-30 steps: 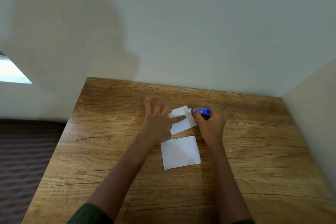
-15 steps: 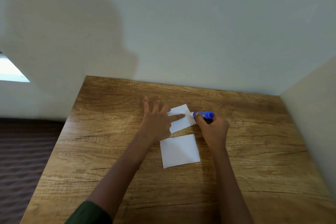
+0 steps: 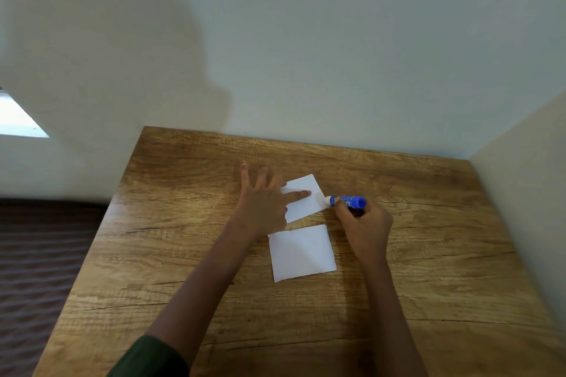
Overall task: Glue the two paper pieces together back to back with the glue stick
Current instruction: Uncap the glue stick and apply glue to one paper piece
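Observation:
Two white paper pieces lie on the wooden table (image 3: 183, 254). The far paper piece (image 3: 309, 205) is held flat by my left hand (image 3: 263, 202), fingers spread, with one finger stretched across it. My right hand (image 3: 364, 226) grips the blue glue stick (image 3: 349, 201), which lies nearly level with its white tip at the right edge of the far piece. The near paper piece (image 3: 301, 252) lies flat and untouched just below, between my two forearms.
A pale wall rises directly behind the table's far edge, and another wall (image 3: 526, 208) closes off the right side. To the left the table ends above a dark striped floor (image 3: 39, 269).
My right hand has drawn the glue stick toward me along the far paper's right edge. My left hand still holds the paper down.

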